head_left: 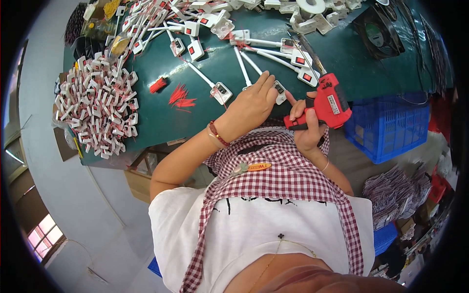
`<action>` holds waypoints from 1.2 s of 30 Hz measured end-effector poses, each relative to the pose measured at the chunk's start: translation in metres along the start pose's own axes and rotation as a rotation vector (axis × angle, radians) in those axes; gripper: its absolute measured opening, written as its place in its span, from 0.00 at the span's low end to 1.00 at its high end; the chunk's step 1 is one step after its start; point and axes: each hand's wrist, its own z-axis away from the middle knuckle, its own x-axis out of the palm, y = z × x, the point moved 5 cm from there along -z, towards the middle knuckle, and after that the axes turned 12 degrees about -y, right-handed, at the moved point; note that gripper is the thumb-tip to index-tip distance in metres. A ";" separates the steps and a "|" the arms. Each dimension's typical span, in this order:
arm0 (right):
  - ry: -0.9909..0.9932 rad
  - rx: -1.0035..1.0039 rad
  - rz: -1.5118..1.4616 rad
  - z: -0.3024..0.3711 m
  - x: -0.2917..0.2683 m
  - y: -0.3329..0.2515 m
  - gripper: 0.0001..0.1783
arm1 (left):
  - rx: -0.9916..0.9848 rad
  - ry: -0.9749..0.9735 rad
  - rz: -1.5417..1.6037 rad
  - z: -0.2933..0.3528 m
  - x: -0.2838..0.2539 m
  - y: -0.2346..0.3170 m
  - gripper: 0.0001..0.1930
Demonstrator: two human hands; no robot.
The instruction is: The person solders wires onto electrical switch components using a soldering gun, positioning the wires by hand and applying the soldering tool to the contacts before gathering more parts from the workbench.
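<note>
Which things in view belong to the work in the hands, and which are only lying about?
Probably in the work:
- red pistol-grip soldering gun, in the right hand
- white stemmed switch housings, by the left hand
- short red wires, on the green table

Seemingly just lying about:
- black cooling fan
- blue plastic crate

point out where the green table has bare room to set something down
Bare table below the red wires, between the heap of white switches and the left hand; also between the red tool and black fan. Crowded: far side, with white parts.
</note>
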 end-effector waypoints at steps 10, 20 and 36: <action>-0.049 0.023 0.053 -0.002 0.004 0.004 0.19 | 0.039 -0.032 0.221 0.009 -0.004 -0.004 0.10; 0.013 0.026 -0.021 -0.005 0.001 0.000 0.19 | -0.095 0.121 0.254 0.000 -0.049 -0.068 0.07; 0.011 0.154 -0.217 -0.097 0.046 0.028 0.19 | -0.331 0.142 -0.258 0.003 -0.042 -0.140 0.22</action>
